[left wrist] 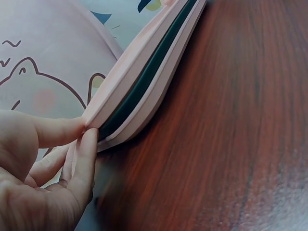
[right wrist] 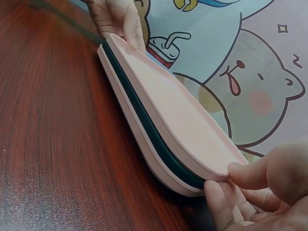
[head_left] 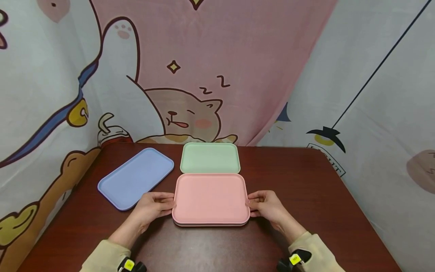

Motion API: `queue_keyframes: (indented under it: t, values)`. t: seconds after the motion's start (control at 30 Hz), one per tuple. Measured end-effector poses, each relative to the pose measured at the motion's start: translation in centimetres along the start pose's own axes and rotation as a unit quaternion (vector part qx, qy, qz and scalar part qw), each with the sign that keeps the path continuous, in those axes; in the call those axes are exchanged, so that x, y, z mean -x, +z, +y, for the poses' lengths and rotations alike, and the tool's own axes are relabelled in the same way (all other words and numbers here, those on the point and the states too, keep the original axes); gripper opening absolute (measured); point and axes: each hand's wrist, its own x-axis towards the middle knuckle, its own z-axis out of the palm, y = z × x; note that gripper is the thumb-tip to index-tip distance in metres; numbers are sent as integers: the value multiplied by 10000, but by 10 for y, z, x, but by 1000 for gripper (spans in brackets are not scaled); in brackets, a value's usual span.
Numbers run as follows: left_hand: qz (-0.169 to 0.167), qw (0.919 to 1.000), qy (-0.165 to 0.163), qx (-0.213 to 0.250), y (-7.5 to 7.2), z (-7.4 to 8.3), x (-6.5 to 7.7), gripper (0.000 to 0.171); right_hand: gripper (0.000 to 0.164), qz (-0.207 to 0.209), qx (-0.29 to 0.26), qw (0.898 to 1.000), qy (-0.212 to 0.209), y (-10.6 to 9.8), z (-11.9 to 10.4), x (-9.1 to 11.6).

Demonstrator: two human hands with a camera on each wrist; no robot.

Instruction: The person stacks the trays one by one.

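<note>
A pink rectangular tray [head_left: 210, 198] with rounded corners lies in front of me in the head view. Both wrist views show it topping a stack, over a dark green layer [left wrist: 139, 86] and more pale pink below [right wrist: 139, 144]. My left hand [head_left: 153, 207] pinches the tray's left end between thumb and fingers. At the right end, my right hand [head_left: 268, 206] grips the rim the same way, with its thumb [right wrist: 248, 175] at the top edge. Which lower layers the fingers also touch, I cannot tell.
A pale green tray [head_left: 210, 158] lies just behind the pink one, their edges meeting. To the left, a blue tray [head_left: 136, 179] sits at a slant, close to my left hand. Everything is on a dark red-brown wooden table [head_left: 306, 181], with a printed cartoon cloth [head_left: 272, 56] hanging behind.
</note>
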Motion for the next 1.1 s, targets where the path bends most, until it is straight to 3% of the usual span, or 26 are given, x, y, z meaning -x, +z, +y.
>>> queue_keyframes:
  t: [0.73,1.1]
  values:
    - [-80,9999,56,26,-3,1,2,40,29,-259,34,9997,-13,-6,-2,5]
    - [69,9998,167,-108,-10,4,7,40,30,63,-81,9999,54,-15,-6,3]
